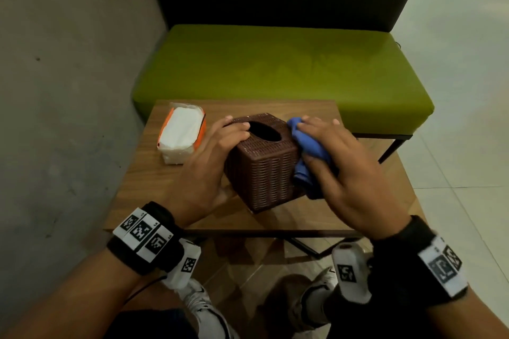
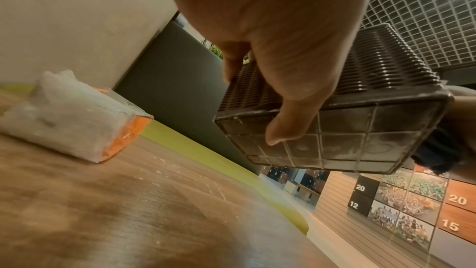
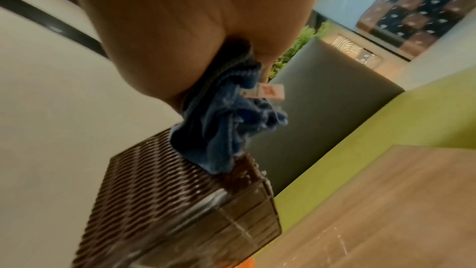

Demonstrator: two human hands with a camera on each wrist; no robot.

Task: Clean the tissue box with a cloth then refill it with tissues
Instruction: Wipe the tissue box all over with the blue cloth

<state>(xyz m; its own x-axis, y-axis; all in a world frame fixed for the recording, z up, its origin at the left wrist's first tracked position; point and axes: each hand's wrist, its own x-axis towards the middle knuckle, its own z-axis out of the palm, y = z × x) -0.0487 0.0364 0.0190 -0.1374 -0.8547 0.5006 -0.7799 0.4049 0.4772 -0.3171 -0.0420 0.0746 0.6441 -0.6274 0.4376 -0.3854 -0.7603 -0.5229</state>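
Note:
A brown woven tissue box (image 1: 264, 165) with an oval opening on top is held tilted just above the wooden table (image 1: 316, 217). My left hand (image 1: 220, 157) grips its left side, fingers over the top edge and thumb under the gridded bottom (image 2: 335, 146). My right hand (image 1: 338, 151) grips a bunched blue cloth (image 1: 308, 151) and presses it against the box's right side. In the right wrist view the cloth (image 3: 224, 121) lies on the woven wall (image 3: 159, 186). A pack of white tissues (image 1: 180, 136) in clear and orange wrap lies on the table to the left.
A green bench cushion (image 1: 275, 63) with a dark backrest stands right behind the table. A grey concrete wall (image 1: 68, 91) runs along the left. Pale tiled floor (image 1: 468, 91) lies to the right. My shoes (image 1: 198, 303) show under the table's near edge.

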